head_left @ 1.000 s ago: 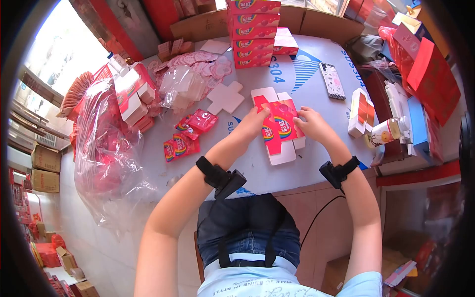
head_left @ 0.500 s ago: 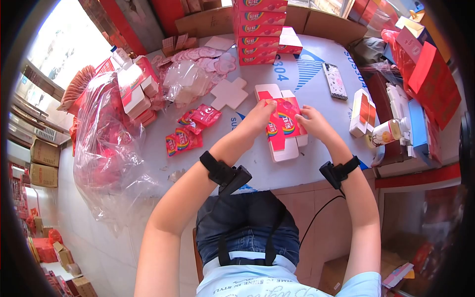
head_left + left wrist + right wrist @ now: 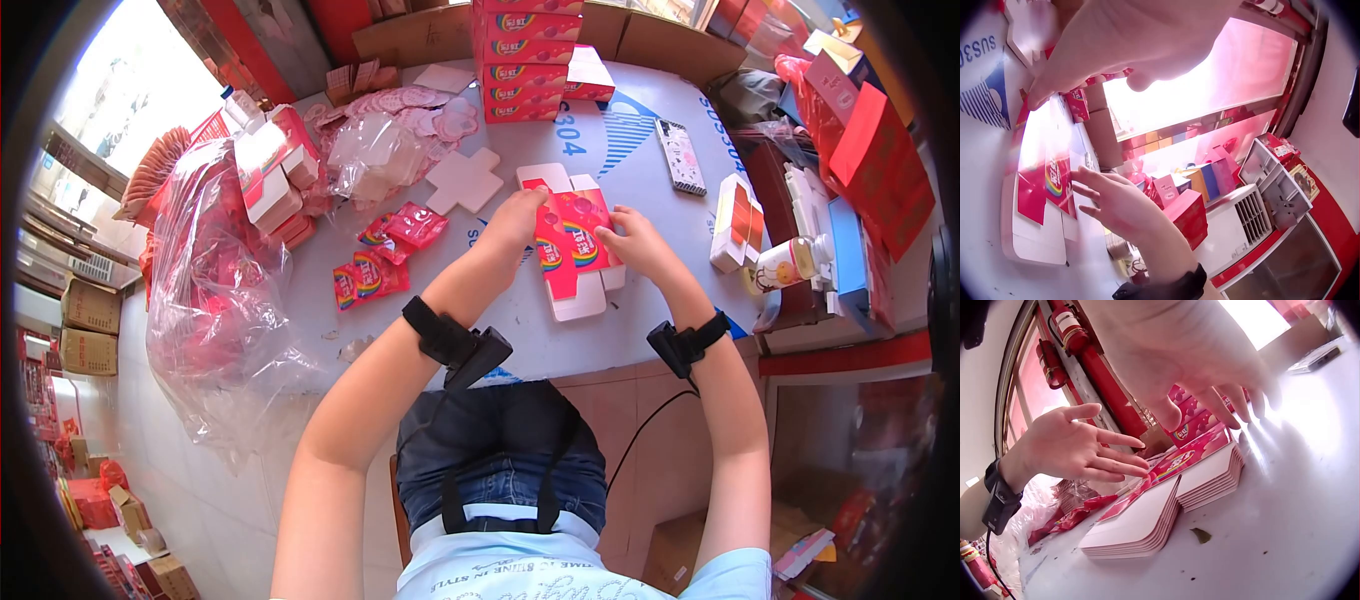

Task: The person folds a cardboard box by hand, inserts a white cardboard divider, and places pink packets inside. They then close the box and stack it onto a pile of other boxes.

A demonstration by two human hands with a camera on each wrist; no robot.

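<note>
On the table lies a stack of flat, unfolded red-and-white carton blanks [image 3: 577, 222], printed with a rainbow; its several layers show at the edge in the right wrist view. My left hand [image 3: 516, 225] is at the stack's left side, its straight fingers [image 3: 1116, 456] reaching along the printed face. At the right edge is my right hand [image 3: 640, 245], fingers extended and slightly spread, fingertips right at the border. Left of the stack are a white cross-shaped card [image 3: 464, 181] and several shiny red rainbow packets [image 3: 385, 265].
Folded rainbow boxes [image 3: 522, 92] stand piled at the back. A phone-like patterned item [image 3: 681, 157], an orange-and-white box [image 3: 736, 225] and a jar [image 3: 783, 265] are on the right. A clear plastic bag [image 3: 215, 310] hangs over the left edge, near pink round cards [image 3: 430, 115].
The left hand has slid off the printed face toward the stack's upper left side. The right hand stays at the right edge. The head view has shifted slightly.
</note>
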